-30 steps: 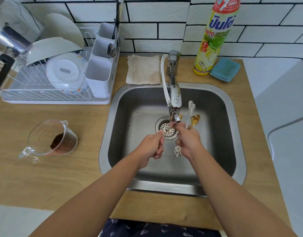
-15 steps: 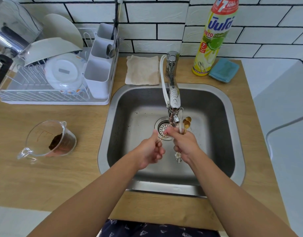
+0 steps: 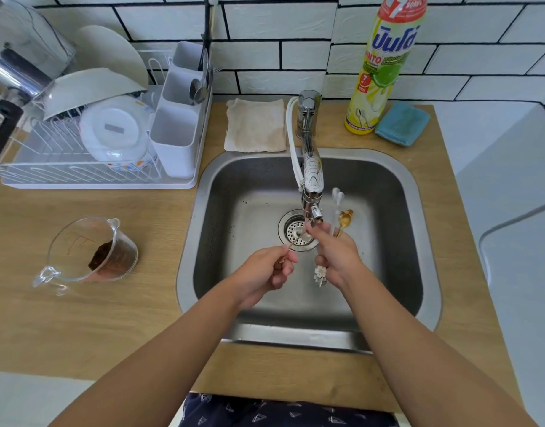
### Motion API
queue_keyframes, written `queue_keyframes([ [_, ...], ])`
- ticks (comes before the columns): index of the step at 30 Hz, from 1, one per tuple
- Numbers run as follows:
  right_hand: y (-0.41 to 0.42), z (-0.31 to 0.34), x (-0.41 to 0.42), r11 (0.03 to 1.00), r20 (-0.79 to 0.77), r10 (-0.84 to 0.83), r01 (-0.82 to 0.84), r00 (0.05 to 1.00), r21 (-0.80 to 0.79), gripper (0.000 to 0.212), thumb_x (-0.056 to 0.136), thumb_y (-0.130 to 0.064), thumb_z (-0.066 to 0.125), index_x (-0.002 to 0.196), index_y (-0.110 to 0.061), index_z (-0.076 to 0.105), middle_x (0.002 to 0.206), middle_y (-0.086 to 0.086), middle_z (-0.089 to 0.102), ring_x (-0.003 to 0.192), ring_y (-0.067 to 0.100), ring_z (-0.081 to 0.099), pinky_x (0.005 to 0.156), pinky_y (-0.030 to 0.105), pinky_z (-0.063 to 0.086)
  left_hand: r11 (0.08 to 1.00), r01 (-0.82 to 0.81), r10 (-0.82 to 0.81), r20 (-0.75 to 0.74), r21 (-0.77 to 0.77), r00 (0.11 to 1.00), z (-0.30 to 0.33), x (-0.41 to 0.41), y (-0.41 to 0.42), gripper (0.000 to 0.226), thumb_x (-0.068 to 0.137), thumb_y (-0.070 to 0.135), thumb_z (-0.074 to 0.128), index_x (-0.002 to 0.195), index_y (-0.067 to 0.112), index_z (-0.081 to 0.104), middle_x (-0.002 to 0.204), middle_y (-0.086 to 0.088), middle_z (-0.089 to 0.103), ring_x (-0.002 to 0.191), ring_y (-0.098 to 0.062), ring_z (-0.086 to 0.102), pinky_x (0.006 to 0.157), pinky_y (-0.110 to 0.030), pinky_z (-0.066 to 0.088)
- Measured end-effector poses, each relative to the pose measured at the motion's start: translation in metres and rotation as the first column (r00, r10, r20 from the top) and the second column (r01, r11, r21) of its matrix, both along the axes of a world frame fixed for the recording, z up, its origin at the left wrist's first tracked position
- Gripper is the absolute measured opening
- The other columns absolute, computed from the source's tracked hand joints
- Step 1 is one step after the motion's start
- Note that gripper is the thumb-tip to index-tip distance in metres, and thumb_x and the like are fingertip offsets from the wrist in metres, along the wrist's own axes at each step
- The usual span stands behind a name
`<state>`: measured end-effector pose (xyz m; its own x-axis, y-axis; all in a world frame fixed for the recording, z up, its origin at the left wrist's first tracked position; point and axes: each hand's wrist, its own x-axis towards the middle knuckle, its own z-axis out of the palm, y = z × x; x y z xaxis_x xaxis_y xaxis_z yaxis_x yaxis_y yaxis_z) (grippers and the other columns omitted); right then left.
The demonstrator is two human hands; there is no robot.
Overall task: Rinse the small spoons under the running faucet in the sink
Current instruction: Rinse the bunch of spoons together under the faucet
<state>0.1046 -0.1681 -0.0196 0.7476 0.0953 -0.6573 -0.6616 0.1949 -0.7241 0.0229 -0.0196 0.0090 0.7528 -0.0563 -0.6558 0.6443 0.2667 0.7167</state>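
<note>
Head view: both hands were over the sink (image 3: 397, 192), just under the faucet (image 3: 311, 180) spout. The left hand (image 3: 266, 271) pinched the thin handle of one spoon (image 3: 295, 241), its far end reaching up toward the spout above the drain (image 3: 297, 231). The right hand (image 3: 337, 257) was closed around a bundle of spoons (image 3: 342, 217): white and gold ends stood up beside the spout, and a flower-shaped end stuck out below the fist. Its thumb and forefinger also met at the tip of the single spoon, apparently rubbing it in the stream. The water itself was too thin to make out.

By my judgement, the rinse was midway: one spoon was being washed, while the bundle sat just beside the spout and not under it. How many were already clean could not be told. The rack (image 3: 80, 177) on the counter (image 3: 80, 318) looked the likely place for them afterwards
</note>
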Motion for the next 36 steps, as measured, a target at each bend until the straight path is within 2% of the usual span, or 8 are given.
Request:
queue_keyframes([
  [5, 0.004, 0.004, -0.01, 0.987, 0.134, 0.147, -0.138, 0.98, -0.079, 0.034, 0.081, -0.016, 0.088, 0.102, -0.021, 0.062, 0.069, -0.007, 0.059, 0.043, 0.002, 0.039, 0.039, 0.019, 0.032, 0.974, 0.163, -0.15, -0.094, 0.157, 0.984, 0.002, -0.004, 0.015, 0.028, 0.097, 0.022, 0.044, 0.09, 0.012, 0.07, 0.061, 0.004, 0.052, 0.05, -0.013, 0.033, 0.053, -0.026, 0.029],
  [11, 0.009, 0.004, -0.004, 0.988, 0.153, 0.129, -0.114, 0.98, -0.101, 0.013, 0.089, -0.018, 0.08, 0.098, -0.012, 0.073, 0.057, -0.015, 0.052, 0.037, 0.002, 0.035, 0.039, 0.012, 0.03, 0.933, 0.232, -0.192, -0.163, 0.276, 0.968, 0.007, -0.009, 0.031, 0.021, 0.092, 0.021, 0.041, 0.073, 0.018, 0.048, 0.057, 0.005, 0.031, 0.051, -0.015, 0.022, 0.054, -0.03, 0.019],
  [13, 0.013, 0.004, -0.007, 0.994, 0.108, 0.107, -0.106, 0.988, -0.015, 0.017, 0.1, -0.026, 0.067, 0.102, -0.011, 0.073, 0.075, -0.008, 0.075, 0.039, 0.005, 0.024, 0.038, 0.019, 0.024, 0.927, 0.229, -0.179, -0.186, 0.298, 0.966, 0.007, -0.009, 0.033, 0.026, 0.093, 0.023, 0.037, 0.068, 0.02, 0.043, 0.057, 0.004, 0.03, 0.052, -0.015, 0.02, 0.054, -0.031, 0.018],
  [16, 0.014, 0.004, -0.01, 0.97, 0.053, 0.066, -0.076, 0.996, 0.231, 0.023, 0.108, -0.027, 0.053, 0.1, -0.015, 0.071, 0.099, 0.007, 0.082, 0.037, 0.004, 0.02, 0.037, 0.019, 0.021, 0.93, 0.196, -0.14, -0.193, 0.311, 0.971, 0.007, -0.01, 0.034, 0.026, 0.093, 0.023, 0.035, 0.067, 0.021, 0.039, 0.059, 0.003, 0.03, 0.053, -0.016, 0.019, 0.055, -0.031, 0.017],
  [21, 0.009, 0.006, -0.011, 0.937, 0.158, 0.234, -0.266, 0.959, 0.225, 0.015, 0.099, -0.018, 0.067, 0.114, -0.018, 0.068, 0.11, 0.004, 0.079, 0.041, 0.003, 0.023, 0.039, 0.018, 0.023, 0.993, 0.111, -0.097, -0.229, 0.05, 0.969, 0.004, -0.012, 0.035, 0.027, 0.091, 0.024, 0.038, 0.064, 0.026, 0.034, 0.06, 0.004, 0.019, 0.053, -0.017, 0.011, 0.057, -0.033, 0.014],
  [25, 0.01, 0.008, -0.004, 0.976, 0.15, 0.174, -0.191, 0.973, 0.108, 0.017, 0.095, -0.019, 0.074, 0.104, -0.006, 0.067, 0.077, -0.004, 0.077, 0.041, 0.005, 0.023, 0.038, 0.019, 0.024, 0.965, 0.036, -0.101, -0.242, -0.261, 0.965, 0.004, -0.013, 0.036, 0.035, 0.099, 0.033, 0.045, 0.065, 0.025, 0.045, 0.053, 0.008, 0.026, 0.043, -0.012, 0.019, 0.053, -0.029, 0.024],
  [31, 0.014, 0.008, -0.005, 0.994, 0.094, 0.098, -0.101, 0.991, 0.029, 0.019, 0.102, -0.026, 0.064, 0.103, -0.008, 0.07, 0.091, 0.003, 0.082, 0.039, 0.006, 0.023, 0.037, 0.021, 0.024, 0.968, 0.148, -0.158, 0.035, 0.203, 0.987, -0.005, -0.003, 0.019, 0.026, 0.108, 0.027, 0.04, 0.093, 0.013, 0.056, 0.068, 0.001, 0.051, 0.046, -0.01, 0.033, 0.05, -0.02, 0.029],
  [36, 0.003, 0.01, -0.003, 0.986, 0.1, 0.086, -0.099, 0.991, 0.138, 0.032, 0.105, -0.029, 0.058, 0.111, 0.001, 0.069, 0.051, -0.011, 0.06, 0.035, 0.001, 0.031, 0.035, 0.017, 0.028, 0.959, 0.004, -0.051, 0.155, 0.284, 0.987, -0.002, 0.036, -0.009, 0.019, 0.104, 0.021, 0.055, 0.091, 0.012, 0.064, 0.081, -0.004, 0.071, 0.052, -0.009, 0.064, 0.051, -0.02, 0.04],
])
